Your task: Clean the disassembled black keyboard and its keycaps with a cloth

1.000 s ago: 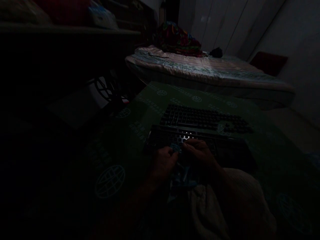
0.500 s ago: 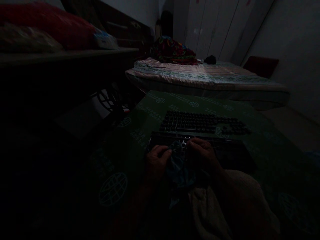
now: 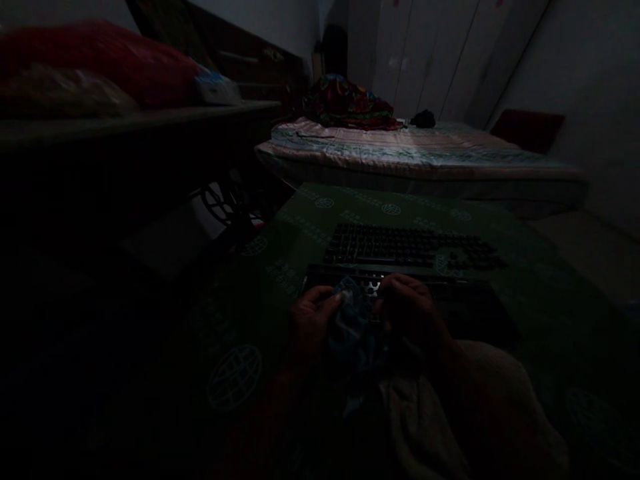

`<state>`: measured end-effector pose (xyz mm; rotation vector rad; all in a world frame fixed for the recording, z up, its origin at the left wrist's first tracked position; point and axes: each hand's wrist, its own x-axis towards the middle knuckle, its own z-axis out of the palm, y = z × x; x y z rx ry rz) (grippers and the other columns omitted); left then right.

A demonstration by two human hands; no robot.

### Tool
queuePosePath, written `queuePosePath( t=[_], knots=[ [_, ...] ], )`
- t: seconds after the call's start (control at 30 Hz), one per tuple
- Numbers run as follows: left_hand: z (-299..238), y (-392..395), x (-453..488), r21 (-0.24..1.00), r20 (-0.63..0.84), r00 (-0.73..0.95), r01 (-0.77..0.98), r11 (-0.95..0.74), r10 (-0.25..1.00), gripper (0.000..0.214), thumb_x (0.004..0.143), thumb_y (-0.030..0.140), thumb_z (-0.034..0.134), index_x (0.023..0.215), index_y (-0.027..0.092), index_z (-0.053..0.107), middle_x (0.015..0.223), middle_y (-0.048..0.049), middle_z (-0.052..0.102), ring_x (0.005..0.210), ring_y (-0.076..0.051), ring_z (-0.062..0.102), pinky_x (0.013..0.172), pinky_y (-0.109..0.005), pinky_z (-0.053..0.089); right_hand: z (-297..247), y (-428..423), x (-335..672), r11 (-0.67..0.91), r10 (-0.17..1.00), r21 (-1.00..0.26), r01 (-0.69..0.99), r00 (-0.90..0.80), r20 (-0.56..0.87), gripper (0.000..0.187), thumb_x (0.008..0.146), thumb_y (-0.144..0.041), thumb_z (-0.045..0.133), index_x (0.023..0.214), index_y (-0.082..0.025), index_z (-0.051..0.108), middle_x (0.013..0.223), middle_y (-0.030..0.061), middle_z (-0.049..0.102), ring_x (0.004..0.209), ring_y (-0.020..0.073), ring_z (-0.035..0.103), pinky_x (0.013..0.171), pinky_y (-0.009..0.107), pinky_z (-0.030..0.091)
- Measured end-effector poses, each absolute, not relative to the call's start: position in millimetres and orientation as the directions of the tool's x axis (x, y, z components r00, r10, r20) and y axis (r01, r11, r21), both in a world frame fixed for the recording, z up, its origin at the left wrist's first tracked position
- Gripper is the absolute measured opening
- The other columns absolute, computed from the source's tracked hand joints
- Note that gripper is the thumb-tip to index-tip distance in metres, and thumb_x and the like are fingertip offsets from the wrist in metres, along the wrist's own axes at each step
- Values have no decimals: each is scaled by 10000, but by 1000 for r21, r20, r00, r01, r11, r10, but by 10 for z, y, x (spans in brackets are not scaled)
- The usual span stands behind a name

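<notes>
Cloth (image 3: pixel 349 327): bluish, crumpled, hanging from L hand (image 3: pixel 313 313) in the space b/w it & R hand (image 3: pixel 407 303), partly covering kb base (image 3: pixel 475 307); lower folds fading into dark.
L hand: pinching cloth's upper L edge b/w thumb & fingers.
R hand: fingers curling in, tips bunching tog. just R of cloth; can't tell if they're gripping anything.
Gap: L & R hands standing apart, cloth plus a lit patch (image 3: pixel 372 288) of kb base showing b/w.
Kb base: black, long, lying crosswise on bench (image 3: pixel 295 253), partly hiding behind hands & cloth; R part running well past R hand.
Key rows (image 3: pixel 387 245): black, lying just beyond kb base, spreading in kb layout; globe print showing thru at a break twd R end.
Bench: green top, pale globes & lettering repeating across.
Pale fabric (image 3: pixel 425 413): bunching below R forearm.
Bed (image 3: pixel 425 153): standing past bench's far edge, striped cover catching light mid-way, carrying flowery red bundle (image 3: pixel 350 103) & small dark item (image 3: pixel 424 119).
Side ledge (image 3: pixel 170 117): running along upper L, holding red bag (image 3: pixel 110 60) & white-blue pack (image 3: pixel 217 87); spoked wheel (image 3: pixel 220 203) showing lower down.
Light: v. dim, lower L going near black.
</notes>
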<state>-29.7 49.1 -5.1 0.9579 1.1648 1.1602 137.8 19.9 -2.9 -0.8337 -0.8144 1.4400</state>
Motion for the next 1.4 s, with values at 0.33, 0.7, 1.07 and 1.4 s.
queuePosePath(
  t=[0.33, 0.7, 1.07, 1.4],
  knots=[
    [-65, 472, -262, 936, -197, 65, -283, 207, 978, 292, 555, 269, 747, 789, 146, 625, 610, 27, 636, 503, -95, 559, 497, -194, 453, -116, 218, 1359, -101, 994, -896, -432, -77, -75, 231, 731, -352, 653, 841, -169, 563, 631, 20, 701, 352, 124, 579, 341, 192, 432],
    [-47, 475, -264, 901, -246, 103, -341, 267, 964, 239, 536, 204, 699, 747, 146, 603, 554, 32, 614, 467, -88, 536, 472, -183, 423, -33, 214, 1405, 50, 995, -884, -465, 95, 7, 204, 721, -354, 641, 782, -174, 567, 605, 14, 685, 374, 123, 571, 365, 216, 455],
    [-77, 454, -263, 920, -225, 99, -305, 245, 969, 251, 555, 154, 662, 802, 159, 616, 631, 31, 622, 503, -84, 538, 511, -190, 426, -89, 211, 1361, -7, 999, -895, -446, 26, -21, 209, 731, -339, 647, 843, -184, 562, 632, 7, 695, 365, 126, 574, 351, 205, 430],
    [-93, 452, -261, 939, -184, 152, -266, 219, 971, 280, 569, 150, 642, 848, 169, 648, 714, 6, 656, 589, -126, 583, 552, -218, 450, -79, 215, 1336, 8, 1000, -917, -399, 15, 2, 238, 739, -361, 645, 850, -173, 552, 690, 20, 692, 389, 104, 574, 359, 178, 414]
  ],
)
